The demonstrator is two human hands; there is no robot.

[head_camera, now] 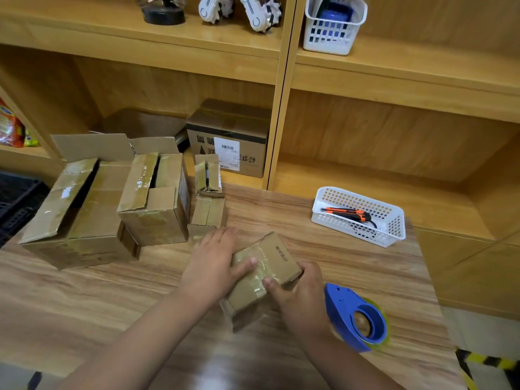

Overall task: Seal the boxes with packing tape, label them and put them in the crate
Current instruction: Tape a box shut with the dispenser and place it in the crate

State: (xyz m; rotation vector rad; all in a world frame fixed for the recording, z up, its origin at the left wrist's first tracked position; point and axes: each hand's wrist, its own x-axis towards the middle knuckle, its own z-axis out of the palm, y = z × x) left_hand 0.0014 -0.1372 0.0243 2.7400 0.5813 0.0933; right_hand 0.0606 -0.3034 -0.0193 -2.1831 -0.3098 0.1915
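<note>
A small cardboard box [264,274] with clear tape along its top lies on the wooden table [112,305], held between both hands. My left hand [213,263] lies on its left side with the thumb pressing on the taped top. My right hand [301,299] grips its near right corner, thumb on the tape. A blue tape dispenser [354,316] lies on the table just right of my right hand. Three more boxes stand at the back left: a large one [78,209], a medium one [154,198] and a small one [208,209], all with loose flaps.
A white basket [360,218] holding an orange and black utility knife [349,213] sits at the back right of the table. A black crate [17,201] shows at the left edge. Wooden shelves behind hold a labelled carton [228,136] and another white basket [334,23].
</note>
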